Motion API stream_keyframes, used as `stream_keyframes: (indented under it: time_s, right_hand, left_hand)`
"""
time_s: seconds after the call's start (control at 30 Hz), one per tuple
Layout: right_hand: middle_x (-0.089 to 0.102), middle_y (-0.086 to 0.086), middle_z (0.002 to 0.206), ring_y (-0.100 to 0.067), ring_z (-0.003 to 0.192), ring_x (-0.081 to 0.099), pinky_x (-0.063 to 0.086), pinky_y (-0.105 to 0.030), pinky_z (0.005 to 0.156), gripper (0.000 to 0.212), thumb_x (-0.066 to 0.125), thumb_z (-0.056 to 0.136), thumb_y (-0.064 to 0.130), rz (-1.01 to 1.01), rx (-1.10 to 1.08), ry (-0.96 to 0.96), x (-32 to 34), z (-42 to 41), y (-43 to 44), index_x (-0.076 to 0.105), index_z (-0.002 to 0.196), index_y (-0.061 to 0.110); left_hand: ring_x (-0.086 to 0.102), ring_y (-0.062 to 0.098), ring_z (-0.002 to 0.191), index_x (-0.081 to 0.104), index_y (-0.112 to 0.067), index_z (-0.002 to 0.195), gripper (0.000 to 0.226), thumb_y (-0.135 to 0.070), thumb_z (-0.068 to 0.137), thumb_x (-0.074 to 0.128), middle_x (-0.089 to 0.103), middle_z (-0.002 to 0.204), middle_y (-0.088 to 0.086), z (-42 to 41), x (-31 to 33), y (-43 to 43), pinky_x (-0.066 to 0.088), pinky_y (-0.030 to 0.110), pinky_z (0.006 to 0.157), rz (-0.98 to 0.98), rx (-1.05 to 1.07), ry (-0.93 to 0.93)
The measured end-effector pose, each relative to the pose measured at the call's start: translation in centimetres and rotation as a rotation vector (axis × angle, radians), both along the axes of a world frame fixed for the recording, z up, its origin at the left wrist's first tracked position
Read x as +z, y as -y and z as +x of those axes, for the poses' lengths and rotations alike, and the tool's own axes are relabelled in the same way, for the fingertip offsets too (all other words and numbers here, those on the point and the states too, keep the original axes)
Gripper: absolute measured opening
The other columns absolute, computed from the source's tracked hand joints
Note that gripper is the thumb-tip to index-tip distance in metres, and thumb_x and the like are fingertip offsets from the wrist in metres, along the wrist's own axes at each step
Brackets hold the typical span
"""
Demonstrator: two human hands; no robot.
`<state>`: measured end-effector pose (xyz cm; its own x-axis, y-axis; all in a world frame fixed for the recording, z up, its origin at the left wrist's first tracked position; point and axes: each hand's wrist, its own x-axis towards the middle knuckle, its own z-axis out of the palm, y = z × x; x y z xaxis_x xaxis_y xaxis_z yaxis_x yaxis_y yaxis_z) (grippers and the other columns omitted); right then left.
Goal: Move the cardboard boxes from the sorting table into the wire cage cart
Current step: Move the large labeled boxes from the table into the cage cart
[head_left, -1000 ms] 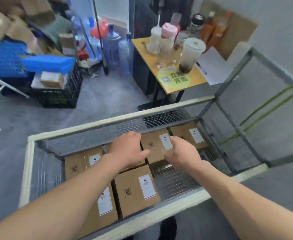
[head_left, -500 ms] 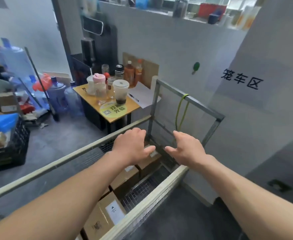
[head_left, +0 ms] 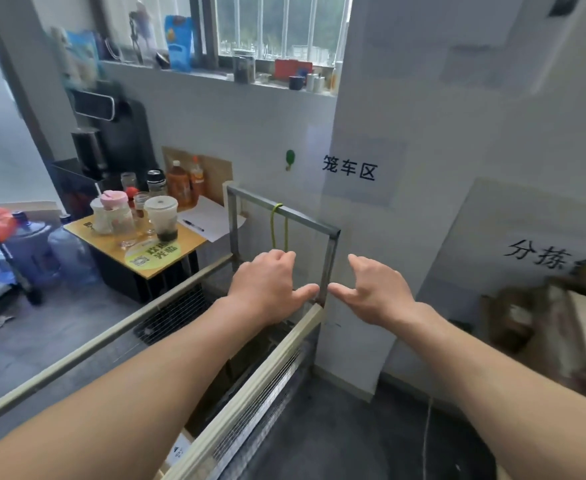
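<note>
Left hand point(head_left: 267, 285) and right hand point(head_left: 376, 289) hovered empty, fingers relaxed, by the wire cage cart point(head_left: 250, 386); a cluttered surface point(head_left: 191, 243) stood beyond.

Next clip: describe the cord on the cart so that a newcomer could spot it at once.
Find the wire cage cart in the foreground; a grey metal frame rises at its far end. Looped over that frame's top bar hangs the yellow-green cord, the only brightly coloured thing on the bare metal.

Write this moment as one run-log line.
left hand: open, empty, above wire cage cart | right hand: open, empty, near cart corner post | labelled cardboard box: inside cart | more cardboard: blurred, right
</note>
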<state>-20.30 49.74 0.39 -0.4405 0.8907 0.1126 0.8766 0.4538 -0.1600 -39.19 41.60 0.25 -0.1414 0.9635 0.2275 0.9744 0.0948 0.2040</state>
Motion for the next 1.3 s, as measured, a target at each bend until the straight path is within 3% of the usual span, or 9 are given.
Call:
stream_keyframes:
  time_s: [0.3, 0.8, 1.03, 1.17, 1.3]
  right_hand:
    - [0.057, -0.004, 0.14, -0.025, 0.13, 0.052, 0.045, -0.046, 0.105, 0.07, 0.051, 0.09, 0.067, 0.044, -0.201, -0.012, 2.1, 7.6, 3.8, 0.05, 0.136, 0.013]
    - [0.049, -0.004, 0.15, -0.026, 0.135, 0.048, 0.044, -0.044, 0.106, 0.074, 0.052, 0.094, 0.063, 0.004, -0.589, 0.036, 1.3, 15.5, 16.6, 0.039, 0.149, 0.016]
    - [0.063, -0.004, 0.125, -0.027, 0.114, 0.059, 0.049, -0.042, 0.094, 0.055, 0.055, 0.091, 0.062, 0.013, -0.726, 0.059, 1.5, 21.5, 20.3, 0.054, 0.125, 0.02]
    - [0.061, -0.002, 0.128, -0.025, 0.112, 0.059, 0.046, -0.037, 0.08, 0.059, 0.056, 0.09, 0.063, -0.011, -0.794, 0.019, 0.2, 25.8, 21.6, 0.051, 0.132, 0.022]
    - [0.063, 0.001, 0.128, -0.023, 0.111, 0.06, 0.049, -0.038, 0.079, 0.061, 0.057, 0.089, 0.065, 0.012, -0.826, 0.0, -0.3, 30.8, 22.6, 0.05, 0.135, 0.025]
  left_hand:
    - [0.041, 0.021, 0.138, 0.041, -0.018, 0.147, 0.079, -0.072, 0.089, 0.045, 0.047, 0.149, 0.001, 5.7, 2.0, 0.6, 0.039, 0.043, 0.108, 0.037, -0.184, -0.027]
    - [0.043, 0.023, 0.135, 0.044, -0.017, 0.142, 0.079, -0.074, 0.087, 0.042, 0.048, 0.146, 0.001, 12.0, 0.4, 4.7, 0.041, 0.043, 0.106, -0.004, -0.521, 0.022]
    - [0.044, 0.023, 0.135, 0.042, -0.017, 0.146, 0.08, -0.073, 0.089, 0.044, 0.048, 0.147, 0.003, 18.1, 0.6, 5.3, 0.043, 0.045, 0.102, -0.014, -0.658, 0.032]
    - [0.046, 0.024, 0.133, 0.043, -0.017, 0.144, 0.078, -0.073, 0.089, 0.044, 0.049, 0.146, 0.003, 22.4, 0.0, 5.4, 0.045, 0.045, 0.1, -0.037, -0.729, 0.028]
    - [0.052, 0.022, 0.128, 0.047, -0.018, 0.14, 0.074, -0.072, 0.089, 0.047, 0.053, 0.142, 0.002, 27.6, -0.2, 5.3, 0.049, 0.045, 0.096, -0.046, -0.786, 0.034]
